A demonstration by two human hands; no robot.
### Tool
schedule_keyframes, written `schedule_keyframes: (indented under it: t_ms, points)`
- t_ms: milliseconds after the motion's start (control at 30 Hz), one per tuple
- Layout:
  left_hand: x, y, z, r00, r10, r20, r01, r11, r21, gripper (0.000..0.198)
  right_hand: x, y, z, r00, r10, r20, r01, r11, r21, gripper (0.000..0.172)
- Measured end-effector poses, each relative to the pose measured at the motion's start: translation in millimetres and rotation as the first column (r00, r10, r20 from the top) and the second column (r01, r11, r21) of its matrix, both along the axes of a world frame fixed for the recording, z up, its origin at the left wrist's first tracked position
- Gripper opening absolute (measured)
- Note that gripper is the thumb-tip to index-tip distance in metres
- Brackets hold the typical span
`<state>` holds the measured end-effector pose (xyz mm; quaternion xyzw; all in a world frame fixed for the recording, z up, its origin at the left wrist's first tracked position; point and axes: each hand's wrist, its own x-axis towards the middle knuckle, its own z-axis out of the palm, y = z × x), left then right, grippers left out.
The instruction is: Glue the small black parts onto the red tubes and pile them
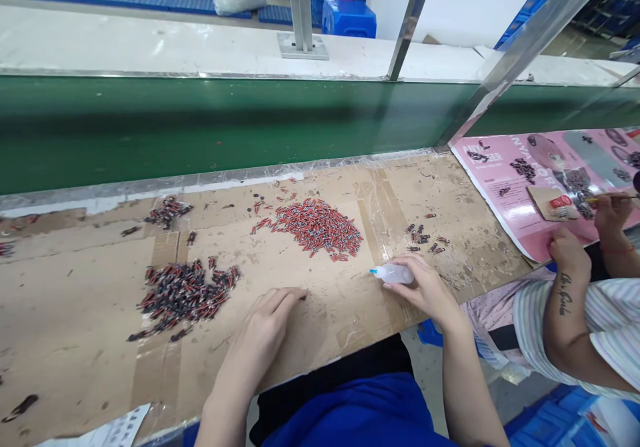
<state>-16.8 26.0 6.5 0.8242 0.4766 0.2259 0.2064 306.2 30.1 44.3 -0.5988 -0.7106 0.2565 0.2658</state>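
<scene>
My right hand (pixel 425 286) is closed around a small translucent squeeze bottle (pixel 397 274) with a blue tip, tilted and pointing left just above the cardboard. My left hand (pixel 265 320) rests low on the cardboard, thumb and forefinger pinched at a small dark part (pixel 303 297), mostly hidden by the fingertips. Beyond both hands lies a heap of small red-and-silver parts (pixel 323 228). To the left of my left hand is a larger pile of black-and-red parts (pixel 187 290).
The cardboard-covered bench (pixel 100 347) runs along a green conveyor belt (pixel 220 134). Smaller clusters lie at the back left (pixel 169 212) and right (pixel 420 235). At right, a co-worker's hands (pixel 570 254) work over a pink poster (pixel 500 200). A metal post (pixel 480 110) rises behind.
</scene>
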Motion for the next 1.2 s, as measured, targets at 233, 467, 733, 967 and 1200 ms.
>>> schedule_keyframes:
  t_ms: [233,467,733,967,1200]
  points:
    - [14.4,12.0,-11.1,0.989,0.061,0.135,-0.093,0.965,0.244,0.030,-41.3,-1.3,-1.1,0.857,-0.169,-0.487,0.135,0.985,-0.105,0.029]
    - [11.1,17.2,-9.8,0.988,0.080,0.135,-0.109,0.967,0.228,0.035,-78.8,10.5,-9.3,0.454,-0.434,-0.778,0.269,0.899,-0.345,0.031]
    - [0.3,20.3,-5.0,0.982,-0.148,0.121,0.122,0.972,0.202,0.046,-84.3,9.2,-13.2,0.371,-0.460,-0.807,0.245,0.886,-0.393,0.027]
    - [10.9,21.8,-4.6,0.985,-0.076,0.152,0.053,0.987,0.152,0.021,-103.0,3.8,-15.9,0.522,-0.435,-0.734,0.325,0.897,-0.300,0.027]
    - [14.2,20.1,-2.1,0.968,-0.041,0.249,0.019,0.996,0.090,0.016,-115.8,1.1,-23.0,0.604,-0.436,-0.668,0.360,0.896,-0.260,0.026]
